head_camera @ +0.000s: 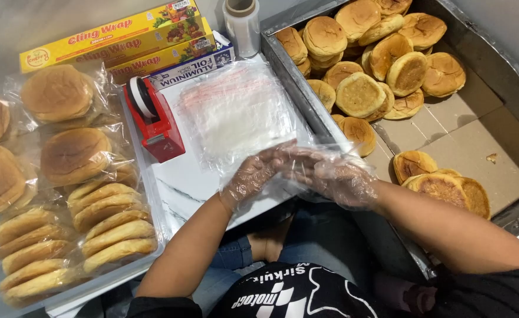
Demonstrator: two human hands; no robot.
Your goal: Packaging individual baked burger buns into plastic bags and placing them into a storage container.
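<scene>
While gloved, left hand point(252, 175) and right hand point(333, 176) pinch a clear bag point(236, 112).

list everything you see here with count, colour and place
loose buns: many, golden brown, metal tray at right
metal tray: one, grey, cardboard-lined
bagged buns: many, brown, clear bags at left
plastic bags: a stack, clear, centre
tape dispenser: one, red, beside the stack
wrap boxes: about three, yellow and blue, top left
film roll: one, clear, top centre
left hand: clear glove, on a bag
right hand: clear glove, on the same bag
</scene>
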